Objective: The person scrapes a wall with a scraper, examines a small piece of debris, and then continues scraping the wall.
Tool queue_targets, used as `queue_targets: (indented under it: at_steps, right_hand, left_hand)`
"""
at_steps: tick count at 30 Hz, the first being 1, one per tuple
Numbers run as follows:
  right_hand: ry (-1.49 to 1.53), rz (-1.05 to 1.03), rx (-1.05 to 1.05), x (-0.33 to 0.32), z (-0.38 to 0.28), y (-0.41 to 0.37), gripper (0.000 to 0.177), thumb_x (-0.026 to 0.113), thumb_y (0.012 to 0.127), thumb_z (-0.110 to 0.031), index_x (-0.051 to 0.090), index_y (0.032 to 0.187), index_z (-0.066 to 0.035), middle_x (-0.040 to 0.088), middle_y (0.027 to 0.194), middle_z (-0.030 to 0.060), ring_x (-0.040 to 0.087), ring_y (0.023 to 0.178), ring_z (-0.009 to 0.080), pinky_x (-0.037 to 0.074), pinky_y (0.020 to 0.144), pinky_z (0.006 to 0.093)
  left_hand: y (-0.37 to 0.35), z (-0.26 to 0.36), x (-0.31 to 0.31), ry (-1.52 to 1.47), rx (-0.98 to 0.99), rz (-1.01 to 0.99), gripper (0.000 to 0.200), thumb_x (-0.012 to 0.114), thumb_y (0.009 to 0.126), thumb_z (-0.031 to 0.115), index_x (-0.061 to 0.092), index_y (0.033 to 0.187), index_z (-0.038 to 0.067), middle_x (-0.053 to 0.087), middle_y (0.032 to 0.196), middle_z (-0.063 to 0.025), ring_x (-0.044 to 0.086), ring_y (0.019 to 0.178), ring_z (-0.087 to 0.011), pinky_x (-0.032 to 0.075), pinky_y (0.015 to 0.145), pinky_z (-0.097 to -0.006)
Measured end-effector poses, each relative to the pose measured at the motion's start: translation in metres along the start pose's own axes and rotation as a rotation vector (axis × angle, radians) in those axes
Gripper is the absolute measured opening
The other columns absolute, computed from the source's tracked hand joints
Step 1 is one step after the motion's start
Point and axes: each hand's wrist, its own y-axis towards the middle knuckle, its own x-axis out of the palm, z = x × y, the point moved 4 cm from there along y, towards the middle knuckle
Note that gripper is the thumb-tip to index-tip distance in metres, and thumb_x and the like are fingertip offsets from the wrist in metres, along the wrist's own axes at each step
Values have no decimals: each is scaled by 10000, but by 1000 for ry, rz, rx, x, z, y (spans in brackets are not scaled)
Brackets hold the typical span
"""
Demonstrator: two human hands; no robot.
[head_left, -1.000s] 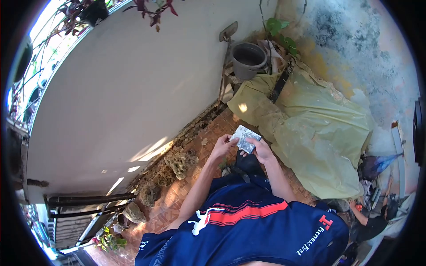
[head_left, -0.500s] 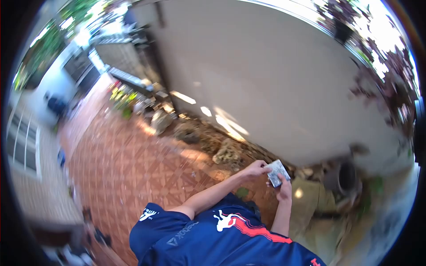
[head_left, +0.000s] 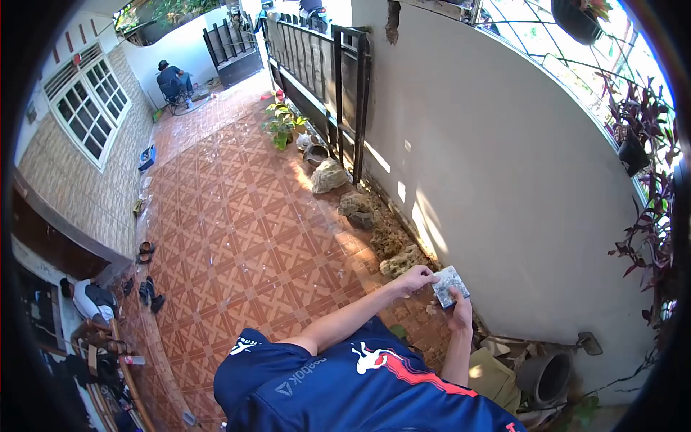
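Note:
A small flat square block (head_left: 450, 282) has a speckled grey-and-white face and a dark edge. It is held out in front of my body, close to the wall. My right hand (head_left: 461, 314) grips its lower side, the thumb lying across the face. From the left, my left hand (head_left: 413, 281) reaches in with closed fingers, pinching at the block's left edge. Whether anything else small is between those fingertips is hidden.
A plain wall (head_left: 497, 173) runs along the right, with rough stones (head_left: 356, 209) at its foot. A tipped pot (head_left: 543, 378) lies at lower right. Past the black gate (head_left: 350, 93), a person (head_left: 173, 79) sits on a chair. Shoes (head_left: 151, 294) lie on the tiles (head_left: 237, 216) at left.
The view has swung left and steadied, bringing the seated person, window and gate into clearer sight. Both hands stay at the speckled block, which is tilted slightly differently.

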Motion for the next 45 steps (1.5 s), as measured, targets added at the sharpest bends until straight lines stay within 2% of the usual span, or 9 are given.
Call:
queue_targets:
  at_steps: [15, 21, 25, 31, 34, 37, 38, 41, 45]
  right_hand:
    - [86, 193, -116, -30, 17, -40, 305, 571, 908, -237, 570, 1129, -26, 679, 923, 82, 674, 680, 230, 564, 571, 390]
    - [174, 219, -109, -90, 38, -62, 270, 603, 902, -182, 589, 1145, -65, 680, 957, 61, 679, 726, 209, 571, 612, 381]
    - [173, 345, -269, -128, 29, -79, 294, 635, 883, -131, 596, 1158, -32, 681, 1003, 56, 680, 788, 192, 575, 655, 356]
    - [315, 498, -344, -216, 27, -175, 302, 630, 886, -109, 588, 1170, -17, 680, 1008, 77, 682, 812, 190, 580, 610, 332]
    - [432, 656, -453, -266, 43, -253, 296, 618, 890, -101, 580, 1171, -12, 682, 991, 88, 687, 804, 206, 584, 560, 347]
    - [474, 786, -576, -319, 55, -344, 289, 623, 886, -97, 589, 1158, -9, 682, 1001, 89, 687, 827, 207, 586, 596, 348]
    - [502, 839, -610, -332, 59, -374, 283, 629, 881, -94, 598, 1148, -8, 683, 1005, 88, 686, 842, 205, 587, 635, 349]
    - [561, 1015, -662, -377, 94, -453, 266, 663, 853, -87, 634, 1105, -7, 689, 1012, 81, 679, 867, 191, 557, 779, 339]
    - [547, 1228, -737, -393, 128, -544, 245, 697, 831, -100, 664, 1052, 2, 699, 947, 64, 660, 829, 144, 525, 765, 303]
  left_hand:
    - [24, -27, 43, 132, 68, -225, 255, 739, 832, 306, 688, 812, 57, 610, 716, 3, 511, 663, -91, 410, 597, -270]
    - [0, -1, 84, 364, 53, -316, 230, 739, 817, 301, 696, 784, 77, 602, 671, 4, 520, 650, -85, 415, 594, -270]
    - [-3, -1, 127, 392, 55, -384, 242, 704, 848, 306, 699, 800, 69, 603, 676, 10, 515, 645, -75, 419, 598, -262]
    - [-9, -20, 259, 416, 40, -649, 256, 679, 872, 321, 723, 870, 69, 609, 690, 12, 526, 662, -74, 440, 621, -270]
    - [-11, -73, 355, 579, 200, -804, 276, 666, 879, 333, 729, 910, 66, 629, 706, 1, 546, 678, -82, 458, 633, -279]
    - [-45, -102, 456, 667, 225, -965, 315, 641, 877, 342, 725, 964, 52, 702, 799, -71, 620, 741, -135, 498, 691, -319]
    - [-61, -112, 487, 715, 191, -1029, 333, 631, 884, 341, 715, 978, 33, 708, 830, -88, 634, 780, -143, 502, 716, -323]
    - [-109, -159, 564, 591, 2, -1183, 310, 584, 943, 295, 697, 1021, 17, 604, 759, 26, 497, 655, -75, 414, 557, -273]
    - [-183, -201, 633, 576, -91, -1413, 309, 539, 981, 266, 676, 1004, -10, 641, 819, -2, 531, 753, -79, 428, 724, -240]
